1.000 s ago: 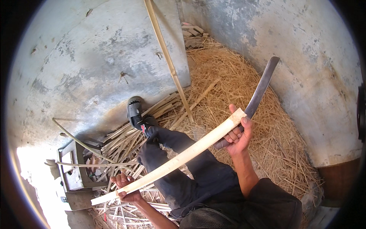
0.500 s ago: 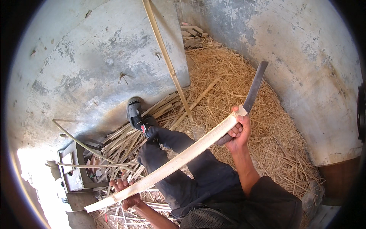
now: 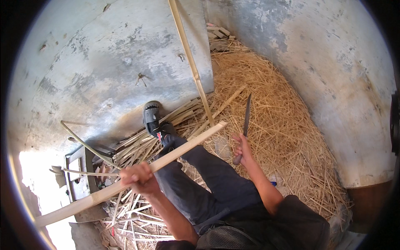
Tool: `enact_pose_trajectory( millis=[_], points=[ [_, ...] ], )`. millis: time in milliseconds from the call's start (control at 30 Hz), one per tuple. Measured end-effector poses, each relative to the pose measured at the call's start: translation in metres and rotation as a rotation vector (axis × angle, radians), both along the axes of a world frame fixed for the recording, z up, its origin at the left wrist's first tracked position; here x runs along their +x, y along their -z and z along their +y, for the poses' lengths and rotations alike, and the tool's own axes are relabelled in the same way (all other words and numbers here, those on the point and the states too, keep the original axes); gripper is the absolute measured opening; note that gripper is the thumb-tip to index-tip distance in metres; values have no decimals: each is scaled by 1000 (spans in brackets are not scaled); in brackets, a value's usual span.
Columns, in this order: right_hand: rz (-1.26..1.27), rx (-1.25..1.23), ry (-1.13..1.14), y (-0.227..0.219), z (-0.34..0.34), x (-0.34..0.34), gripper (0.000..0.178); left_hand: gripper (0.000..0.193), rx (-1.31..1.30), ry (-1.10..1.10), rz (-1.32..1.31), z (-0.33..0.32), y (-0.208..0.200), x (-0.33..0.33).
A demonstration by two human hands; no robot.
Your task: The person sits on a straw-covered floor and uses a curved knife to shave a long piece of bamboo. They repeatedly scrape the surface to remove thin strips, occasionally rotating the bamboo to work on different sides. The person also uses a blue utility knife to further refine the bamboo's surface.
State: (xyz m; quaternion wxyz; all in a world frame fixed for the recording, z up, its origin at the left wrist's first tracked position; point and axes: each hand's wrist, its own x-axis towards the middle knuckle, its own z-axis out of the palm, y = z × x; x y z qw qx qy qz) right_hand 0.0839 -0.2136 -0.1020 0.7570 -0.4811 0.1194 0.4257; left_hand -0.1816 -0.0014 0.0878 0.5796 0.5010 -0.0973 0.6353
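Observation:
My left hand (image 3: 142,180) is closed round a long, pale split bamboo strip (image 3: 187,148). The strip slants across my legs, its far end out over the straw and its near end reaching to the lower left. In my right hand (image 3: 243,151) is the handle of a long knife (image 3: 248,114), its dark narrow blade pointing up and away over the straw. Knife and strip are apart.
A tall bamboo strip (image 3: 189,58) leans against the weathered wall (image 3: 104,62). Split strips (image 3: 133,146) lie by my shoe (image 3: 152,114). Straw-like shavings (image 3: 275,112) cover the floor at right. A box-like frame (image 3: 81,177) stands left beside curved strips (image 3: 89,148).
The bamboo strip has slid down and left, out of my right hand, with my left hand now nearer its middle. My right hand has lowered leftward, keeping the knife.

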Motion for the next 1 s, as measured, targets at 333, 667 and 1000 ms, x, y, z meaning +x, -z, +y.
enact_pose_trajectory(
  millis=[333,667,1000],
  points=[
    [-356,-386,-388,118,-96,-20,62,51,-162,145,639,-25,83,94],
    [-124,-373,-514,172,-93,-51,59,41,-193,149,861,-46,147,104],
    [-349,-360,-553,193,-82,-60,58,31,-88,228,934,-63,157,66]
  ],
)
